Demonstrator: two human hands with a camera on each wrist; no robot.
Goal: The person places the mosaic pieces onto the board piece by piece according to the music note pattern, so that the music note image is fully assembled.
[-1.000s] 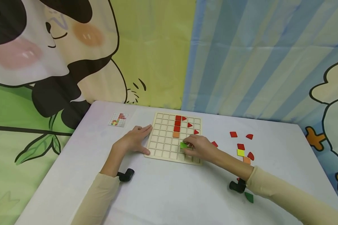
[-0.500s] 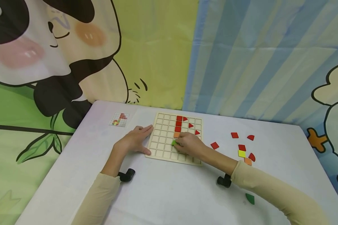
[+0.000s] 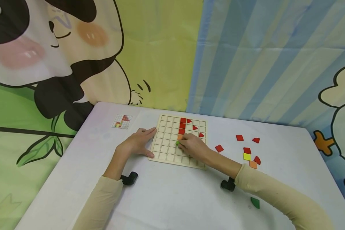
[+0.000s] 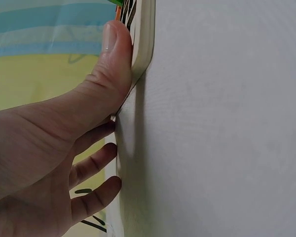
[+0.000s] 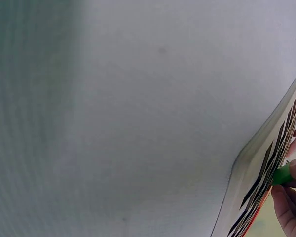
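Observation:
A light wooden grid board (image 3: 164, 143) lies on the white table. My left hand (image 3: 135, 143) rests at its left edge, fingers spread; in the left wrist view the thumb (image 4: 113, 59) lies along the board's side. My right hand (image 3: 194, 147) pinches a green tile (image 5: 282, 175) between thumb and fingers, right at the grid just below an orange square (image 3: 180, 137). Above that orange square, a column of red squares (image 3: 182, 126) fills cells. Several red triangles (image 3: 195, 127) run diagonally on the board's right side. My right hand hides part of the lower right grid.
A small printed pattern card (image 3: 122, 122) lies left of the board. To the right are loose pieces: red squares (image 3: 219, 148), a yellow square (image 3: 247, 157), an orange square (image 3: 253, 164), red quarter circles (image 3: 256, 140) and a dark green one (image 3: 255, 203). A printed curtain (image 3: 161, 54) hangs behind.
My right hand has carried the green tile leftward across the board to the cell below the orange square. My left hand stays at the board's edge.

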